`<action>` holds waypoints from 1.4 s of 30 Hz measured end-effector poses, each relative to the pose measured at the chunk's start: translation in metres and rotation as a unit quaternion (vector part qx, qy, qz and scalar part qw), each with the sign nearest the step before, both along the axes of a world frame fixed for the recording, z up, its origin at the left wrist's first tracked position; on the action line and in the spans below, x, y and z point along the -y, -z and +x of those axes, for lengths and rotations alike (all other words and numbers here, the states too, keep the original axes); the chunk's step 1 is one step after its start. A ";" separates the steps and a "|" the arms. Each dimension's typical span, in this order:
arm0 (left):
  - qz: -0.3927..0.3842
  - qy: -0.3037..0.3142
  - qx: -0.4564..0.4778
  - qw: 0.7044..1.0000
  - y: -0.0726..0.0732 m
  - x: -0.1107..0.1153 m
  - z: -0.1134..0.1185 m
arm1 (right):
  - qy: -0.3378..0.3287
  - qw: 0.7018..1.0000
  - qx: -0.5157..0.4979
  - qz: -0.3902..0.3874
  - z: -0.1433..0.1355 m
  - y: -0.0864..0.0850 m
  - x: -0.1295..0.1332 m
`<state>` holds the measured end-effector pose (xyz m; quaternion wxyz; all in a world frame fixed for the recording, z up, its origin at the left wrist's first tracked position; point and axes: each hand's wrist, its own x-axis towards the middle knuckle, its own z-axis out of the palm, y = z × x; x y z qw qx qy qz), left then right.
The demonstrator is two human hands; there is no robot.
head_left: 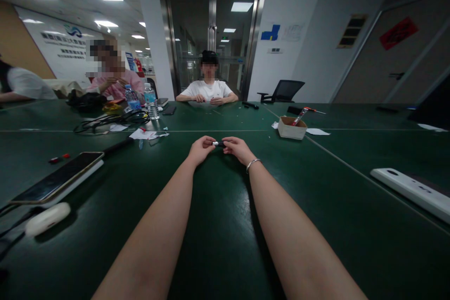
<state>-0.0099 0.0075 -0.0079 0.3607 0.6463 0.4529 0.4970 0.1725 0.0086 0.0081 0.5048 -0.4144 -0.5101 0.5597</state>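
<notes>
Both arms reach forward over the dark green table (218,215). Between the fingertips of my two hands lies a small black and silver stick-shaped piece (218,144); its exact kind is too small to make out. My left hand (202,151) pinches its silver end. At the black end, the fingers of my right hand (239,150) are closed, partly hiding it. A silver bracelet (253,163) circles my right wrist.
To the left lie a phone (59,176), a white rounded device (48,219), cables (105,123) and bottles (150,101). A small box (292,128) stands right of my hands, a white flat device (411,192) farther right. Several people sit around the table, one opposite (208,90).
</notes>
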 end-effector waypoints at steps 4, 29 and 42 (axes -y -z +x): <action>-0.021 -0.009 0.005 1.000 0.002 -0.003 0.000 | 0.000 1.000 -0.002 0.002 0.000 0.000 0.001; -0.051 -0.035 -0.060 0.996 -0.002 0.000 -0.001 | -0.035 0.999 -0.004 0.020 0.002 0.001 0.003; -0.062 -0.056 -0.126 0.989 -0.007 0.003 0.000 | -0.061 0.997 -0.023 0.034 0.005 0.005 0.001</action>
